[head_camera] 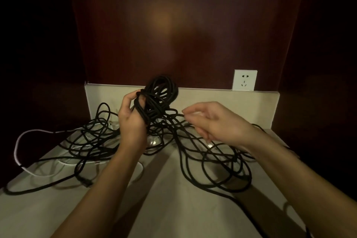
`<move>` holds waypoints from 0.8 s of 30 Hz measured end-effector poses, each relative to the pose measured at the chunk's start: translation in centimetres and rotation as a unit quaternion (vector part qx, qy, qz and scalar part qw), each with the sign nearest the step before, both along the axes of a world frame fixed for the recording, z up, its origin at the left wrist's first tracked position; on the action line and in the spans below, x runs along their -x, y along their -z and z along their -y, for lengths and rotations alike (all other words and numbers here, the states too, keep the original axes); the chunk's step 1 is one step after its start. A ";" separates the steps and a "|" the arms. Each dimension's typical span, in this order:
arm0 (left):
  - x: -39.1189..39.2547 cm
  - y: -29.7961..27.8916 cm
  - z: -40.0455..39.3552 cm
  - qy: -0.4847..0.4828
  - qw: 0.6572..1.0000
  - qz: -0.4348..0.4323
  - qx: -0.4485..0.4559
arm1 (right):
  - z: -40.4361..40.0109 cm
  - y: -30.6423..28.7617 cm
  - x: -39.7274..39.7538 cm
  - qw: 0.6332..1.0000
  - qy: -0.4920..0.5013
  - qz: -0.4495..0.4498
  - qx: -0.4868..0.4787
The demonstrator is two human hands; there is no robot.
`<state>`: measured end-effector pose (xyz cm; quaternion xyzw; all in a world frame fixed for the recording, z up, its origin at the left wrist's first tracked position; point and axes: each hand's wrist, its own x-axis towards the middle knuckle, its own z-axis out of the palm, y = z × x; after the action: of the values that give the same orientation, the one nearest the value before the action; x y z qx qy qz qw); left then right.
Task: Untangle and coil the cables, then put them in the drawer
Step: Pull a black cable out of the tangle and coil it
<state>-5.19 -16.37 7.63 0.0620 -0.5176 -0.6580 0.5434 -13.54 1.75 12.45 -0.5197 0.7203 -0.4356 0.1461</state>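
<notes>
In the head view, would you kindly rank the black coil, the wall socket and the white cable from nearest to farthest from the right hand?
1. Black coil, just left of the right hand, held by the left hand.
2. Wall socket, behind, upper right.
3. White cable, far left edge.

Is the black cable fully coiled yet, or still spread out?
Partly coiled: the left hand holds a bundle of loops, while loose black cable sprawls tangled over the counter.

Pale countertop (pixel 193 199) under tangled black cables (pixel 212 164) and a white cable (pixel 17 147).
</notes>
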 end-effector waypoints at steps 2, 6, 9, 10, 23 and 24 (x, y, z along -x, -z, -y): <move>0.0 0.1 1.2 -0.006 0.999 0.005 -0.053 | -2.0 1.1 0.7 0.999 -0.023 0.012 0.043; -0.3 0.3 2.7 -0.018 0.995 0.003 -0.101 | -6.2 2.2 3.3 0.994 -0.059 -0.002 -0.096; -0.1 0.3 2.0 -0.010 0.997 0.016 -0.073 | -5.0 2.1 2.3 0.968 -0.022 -0.041 -0.245; 0.1 0.3 1.4 -0.009 0.998 0.018 -0.053 | -3.8 2.0 1.7 0.973 -0.010 -0.027 -0.230; 0.7 -0.1 1.0 -0.026 0.999 -0.014 -0.042 | -1.4 3.9 -0.8 0.992 -0.056 -0.026 0.106; 0.6 -0.2 1.4 -0.025 0.998 -0.015 -0.060 | -3.2 4.3 -0.2 0.992 -0.092 0.000 0.089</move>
<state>-5.81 -17.79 7.83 0.0976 -0.4677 -0.6746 0.5627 -13.32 4.92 8.12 -0.5944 0.6283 -0.4824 0.1387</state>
